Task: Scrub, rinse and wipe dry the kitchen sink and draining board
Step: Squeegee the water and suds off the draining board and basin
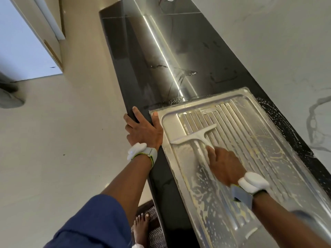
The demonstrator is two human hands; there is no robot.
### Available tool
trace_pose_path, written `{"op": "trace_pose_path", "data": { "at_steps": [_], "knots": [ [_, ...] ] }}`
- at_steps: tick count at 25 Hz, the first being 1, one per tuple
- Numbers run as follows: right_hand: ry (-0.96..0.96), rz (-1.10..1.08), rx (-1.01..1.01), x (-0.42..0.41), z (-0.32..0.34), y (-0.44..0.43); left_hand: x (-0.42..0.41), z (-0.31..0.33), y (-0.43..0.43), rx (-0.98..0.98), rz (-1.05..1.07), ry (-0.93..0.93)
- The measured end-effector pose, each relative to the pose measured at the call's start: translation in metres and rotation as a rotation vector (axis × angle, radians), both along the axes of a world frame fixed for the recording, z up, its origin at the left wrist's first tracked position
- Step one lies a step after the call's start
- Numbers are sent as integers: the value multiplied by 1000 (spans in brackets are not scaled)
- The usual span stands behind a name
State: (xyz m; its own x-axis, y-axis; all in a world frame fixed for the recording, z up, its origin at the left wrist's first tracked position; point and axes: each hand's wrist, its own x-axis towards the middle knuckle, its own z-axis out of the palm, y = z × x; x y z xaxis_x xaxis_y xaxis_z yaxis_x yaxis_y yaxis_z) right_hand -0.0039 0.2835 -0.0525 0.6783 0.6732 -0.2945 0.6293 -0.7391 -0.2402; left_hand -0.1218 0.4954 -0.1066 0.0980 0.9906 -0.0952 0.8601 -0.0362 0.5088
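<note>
**Squeegee pass on the draining board: scrub done, board not yet clear or dry**

Step, as I judged it: pulling soapy water off the draining board (238, 126), so between scrub and wipe-dry.

- The right hand (226, 166) was over the middle of the draining board, fingers closed round the handle of a white squeegee (196, 136).
- The blade lay crosswise on the ribbed part, toward the board's far end. It looked to be in contact, but the edge was slightly blurred, so I couldn't confirm that.
- The left hand (144, 131) was on the black counter (141, 72), just beside the board's near-left corner. The fingers were spread flat and gripping nothing, with the thumb lying on the board's rim. It read as a brace.
- Suds (202, 187) streaked the board from the blade back toward the person, and white splashes dotted the counter strip (272, 111) along the board's wall side.
- The sink bowl was out of frame, past the board's near end, so its state was unknown.

What the next move called for (a judgement):
- Firm, even pressure, so the blade bridges the ribs instead of skipping over the grooves.
- Strokes run along the ribs toward the bowl end, overlapped across the board's width.
- The rim channel and the splashed counter strip would need their own pass.
- Too much foam was left for a cloth to do much good, so rinse first and wipe last.
</note>
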Motion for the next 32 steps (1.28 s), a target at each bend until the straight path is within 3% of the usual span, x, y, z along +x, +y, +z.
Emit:
{"op": "trace_pose_path", "data": {
  "at_steps": [3,5,9,12,14,21,24,28,32],
  "knots": [
    [-35,75,-37,-11,12,-84,1,-1,-1,5,-2,13],
    [-13,59,-37,-13,21,-94,2,-1,1,18,9,28],
    [103,-110,161,6,29,5,1,-3,1,24,-3,57],
    [40,-160,93,24,17,78,2,-3,3,18,2,56],
    [-10,-138,55,17,1,83,2,-2,4,21,-1,54],
    [19,-34,-70,-41,11,-125,-1,6,1,-11,-22,51],
    [2,-22,-105,-46,27,-161,0,8,-2,-7,-26,55],
    [56,-100,149,-25,35,-65,-1,7,0,2,-35,49],
    [89,-116,98,18,19,41,-2,5,0,-2,-31,43]
  ]
}}
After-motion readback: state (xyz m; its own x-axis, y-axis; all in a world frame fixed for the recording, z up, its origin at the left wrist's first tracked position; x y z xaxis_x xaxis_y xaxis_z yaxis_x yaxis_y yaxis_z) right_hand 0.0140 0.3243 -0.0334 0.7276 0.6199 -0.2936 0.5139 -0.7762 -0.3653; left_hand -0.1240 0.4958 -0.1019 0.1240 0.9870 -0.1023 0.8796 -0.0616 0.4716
